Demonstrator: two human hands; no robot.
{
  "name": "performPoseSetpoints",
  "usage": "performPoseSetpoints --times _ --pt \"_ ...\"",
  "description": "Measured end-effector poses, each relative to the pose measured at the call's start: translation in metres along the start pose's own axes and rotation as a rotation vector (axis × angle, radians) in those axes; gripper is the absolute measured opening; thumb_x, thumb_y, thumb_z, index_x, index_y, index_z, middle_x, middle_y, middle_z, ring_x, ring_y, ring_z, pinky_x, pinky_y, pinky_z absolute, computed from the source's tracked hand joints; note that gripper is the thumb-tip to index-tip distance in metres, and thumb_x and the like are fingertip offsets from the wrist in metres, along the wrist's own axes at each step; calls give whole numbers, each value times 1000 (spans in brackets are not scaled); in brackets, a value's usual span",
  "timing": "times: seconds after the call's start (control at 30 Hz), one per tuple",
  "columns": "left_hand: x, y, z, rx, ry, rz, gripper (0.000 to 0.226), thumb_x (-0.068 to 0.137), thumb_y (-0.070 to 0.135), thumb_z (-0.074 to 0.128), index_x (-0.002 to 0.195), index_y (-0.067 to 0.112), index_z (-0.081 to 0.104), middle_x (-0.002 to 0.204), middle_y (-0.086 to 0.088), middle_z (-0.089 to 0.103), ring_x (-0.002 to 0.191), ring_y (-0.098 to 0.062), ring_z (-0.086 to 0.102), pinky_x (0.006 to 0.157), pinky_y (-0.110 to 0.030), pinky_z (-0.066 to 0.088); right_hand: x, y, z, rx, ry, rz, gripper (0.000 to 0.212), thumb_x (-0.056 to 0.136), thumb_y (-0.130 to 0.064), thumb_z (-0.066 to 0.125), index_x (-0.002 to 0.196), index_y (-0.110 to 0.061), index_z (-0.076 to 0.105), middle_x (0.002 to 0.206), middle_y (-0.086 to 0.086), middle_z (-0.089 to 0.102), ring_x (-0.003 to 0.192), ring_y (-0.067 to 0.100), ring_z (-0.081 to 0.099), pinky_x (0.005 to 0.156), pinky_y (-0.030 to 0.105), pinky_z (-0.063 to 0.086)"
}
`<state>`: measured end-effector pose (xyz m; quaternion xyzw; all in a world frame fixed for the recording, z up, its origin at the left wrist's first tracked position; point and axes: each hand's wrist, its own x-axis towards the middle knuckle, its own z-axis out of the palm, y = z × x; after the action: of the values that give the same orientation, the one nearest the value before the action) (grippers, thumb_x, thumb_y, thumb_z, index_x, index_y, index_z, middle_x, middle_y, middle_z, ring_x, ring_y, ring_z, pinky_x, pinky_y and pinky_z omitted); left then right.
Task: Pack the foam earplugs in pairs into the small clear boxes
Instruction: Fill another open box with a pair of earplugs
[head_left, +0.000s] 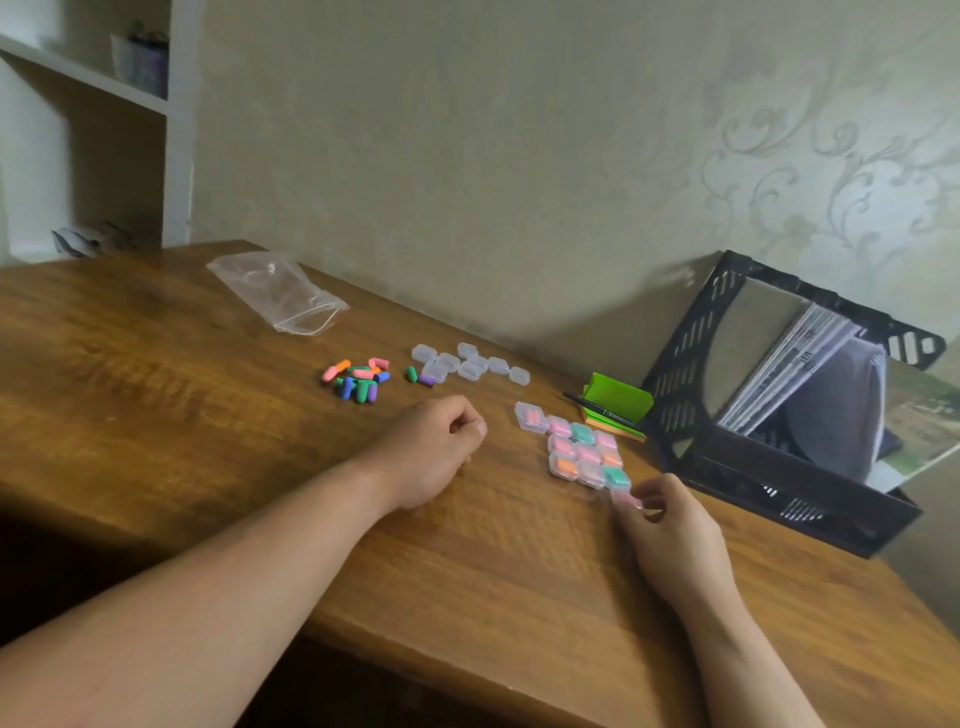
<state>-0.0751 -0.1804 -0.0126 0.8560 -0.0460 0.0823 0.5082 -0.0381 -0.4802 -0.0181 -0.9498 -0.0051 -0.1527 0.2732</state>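
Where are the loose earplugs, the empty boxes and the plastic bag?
loose earplugs (361, 378), head view, middle of the pile.
empty boxes (471, 370), head view, middle of the cluster.
plastic bag (278, 293), head view, its centre.

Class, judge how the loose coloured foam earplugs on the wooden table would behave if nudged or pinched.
The loose coloured foam earplugs look like rounded cylinders, so they would probably roll. Being small foam, they are likely light and squashy.
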Motion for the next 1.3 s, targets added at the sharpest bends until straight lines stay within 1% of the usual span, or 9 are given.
performPoseSetpoints --times 0.3,0.4,0.57,0.67,0.77,0.87,1.0,1.13,1.3 --pt "-1 2 -1 -7 8 -9 19 113 38 49 111 31 66 100 3 72 95 -13 67 74 -27 49 -1 -5 2 -28 13 14 30 99 -54 70 117 -33 61 112 -8 66 98 14 65 78 42 61" --pt "-1 2 -1 -7 7 -9 19 113 38 48 110 30 66 100 3 72 97 -15 68 82 -32 57 -4 -9 3 -29 106 1 33 98 -48 73 121 -28 61 115 -4 65 98 16 63 79 42 59" --pt "-3 3 -3 -55 123 12 23 113 34 46 106 26 67 98 -1 73 95 -21 71 91 -47 62 -16 -46 11 38 210 -224 17 99 -29 74 112 -27 64 113 -5 66 99 15 63 81 42 60" --pt "1 0 -3 -36 279 22 26 113 32 44 102 24 67 91 1 71 87 -19 69 84 -49 63 -17 -82 32 -12 101 -398 16 100 -34 72 113 -35 63 113 -15 63 101 8 62 84 32 57" --pt "7 -4 -5 -50 384 -13 25 113 30 46 100 22 65 86 2 67 78 -16 63 67 -39 54 -9 -121 63 -45 -87 -458 21 104 -35 67 125 -34 63 120 -19 60 107 3 61 93 25 57" --pt "14 -10 -6 -97 461 -89 17 110 25 50 101 22 64 92 5 66 81 -13 61 64 -31 43 12 -153 99 -86 -132 -503 26 105 -33 63 131 -31 61 127 -11 63 110 10 63 94 32 60" --pt "21 -18 -9 -217 540 -188 16 109 21 50 101 26 62 102 -3 71 95 -23 68 68 -32 48 48 -183 133 -117 -114 -402 48 103 -29 62 149 -24 48 144 5 59 125 24 61 103 43 55" --pt "24 -22 -6 -225 549 -183 15 109 20 51 106 25 65 105 -7 72 98 -25 69 69 -32 49 76 -194 153 -185 -163 -371 79 101 -36 65 167 -37 22 161 14 43 146 35 47 115 54 45" --pt "25 -26 -6 -230 541 -144 16 109 18 53 102 26 64 103 -3 70 94 -22 69 68 -30 46 84 -194 156 -306 -154 -367 51 103 -38 60 152 -30 52 154 7 53 142 31 46 111 52 42"
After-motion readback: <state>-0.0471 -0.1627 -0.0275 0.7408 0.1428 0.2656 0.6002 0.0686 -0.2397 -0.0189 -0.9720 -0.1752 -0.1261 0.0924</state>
